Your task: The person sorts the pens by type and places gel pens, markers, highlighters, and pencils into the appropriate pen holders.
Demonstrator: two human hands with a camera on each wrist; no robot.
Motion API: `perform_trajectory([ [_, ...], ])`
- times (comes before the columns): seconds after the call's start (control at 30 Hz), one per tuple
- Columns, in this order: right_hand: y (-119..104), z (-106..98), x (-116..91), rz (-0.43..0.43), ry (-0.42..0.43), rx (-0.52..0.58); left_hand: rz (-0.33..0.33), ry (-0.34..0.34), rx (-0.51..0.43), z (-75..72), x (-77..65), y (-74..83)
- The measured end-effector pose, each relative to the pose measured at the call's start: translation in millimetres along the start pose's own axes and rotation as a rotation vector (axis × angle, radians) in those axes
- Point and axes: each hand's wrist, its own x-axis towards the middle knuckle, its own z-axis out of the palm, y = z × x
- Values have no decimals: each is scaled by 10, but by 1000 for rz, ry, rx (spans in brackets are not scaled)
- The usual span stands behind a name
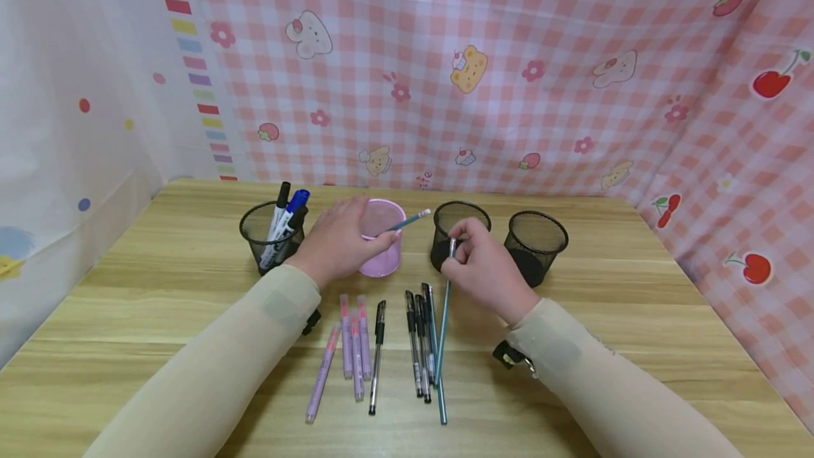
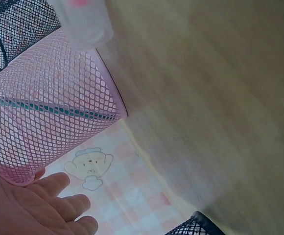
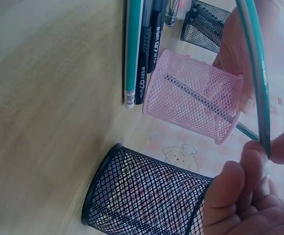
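Observation:
My left hand point(image 1: 340, 239) holds the pink mesh pen cup point(image 1: 380, 263) by its rim, thumb at the front and fingers round the far side. A teal pencil point(image 1: 410, 220) leans inside that cup, its eraser end sticking out to the right. My right hand point(image 1: 490, 267) pinches another teal pencil point(image 1: 444, 324) near its upper end, in front of a black mesh cup point(image 1: 462, 205). The right wrist view shows this pencil point(image 3: 257, 63) between thumb and fingertips. Below it on the table lie more teal pencils point(image 1: 443, 405) and several black gel pens point(image 1: 419, 345).
At the left, a black mesh cup point(image 1: 251, 240) holds several markers point(image 1: 280, 221). Another black mesh cup point(image 1: 537, 232) stands beyond my right wrist. Several purple highlighters point(image 1: 322, 377) and a single black pen point(image 1: 378, 352) lie in front. Patterned cloth point(image 1: 407, 55) hangs behind the table.

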Motion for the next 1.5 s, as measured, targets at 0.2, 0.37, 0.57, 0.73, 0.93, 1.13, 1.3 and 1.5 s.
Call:
perform_trajectory([
  [0.2, -3, -12, -17, -22, 68, 78, 0, 1, 0, -7, -1, 5],
  [0.37, 8, -6, -27, -37, 124, 138, -7, -6, 1, -9, -1, 9],
  [0.57, 38, 15, -16, -78, 221, 238, -3, -11, 10, -10, 1, 4],
  [0.73, 46, 5, -16, -104, 294, 344, 3, -7, 5, -8, 1, 0],
  [0.93, 54, -9, 16, -117, 416, 498, -1, -9, 10, -7, -1, 2],
  [1.13, 54, -50, 52, -158, 547, 592, -7, -9, 8, -6, 0, 1],
  [1.3, 28, -108, 95, -158, 637, 619, 0, -3, 8, 3, 5, -7],
  [1.5, -2, -138, 148, -181, 714, 645, 22, 14, 16, 10, 19, -15],
])
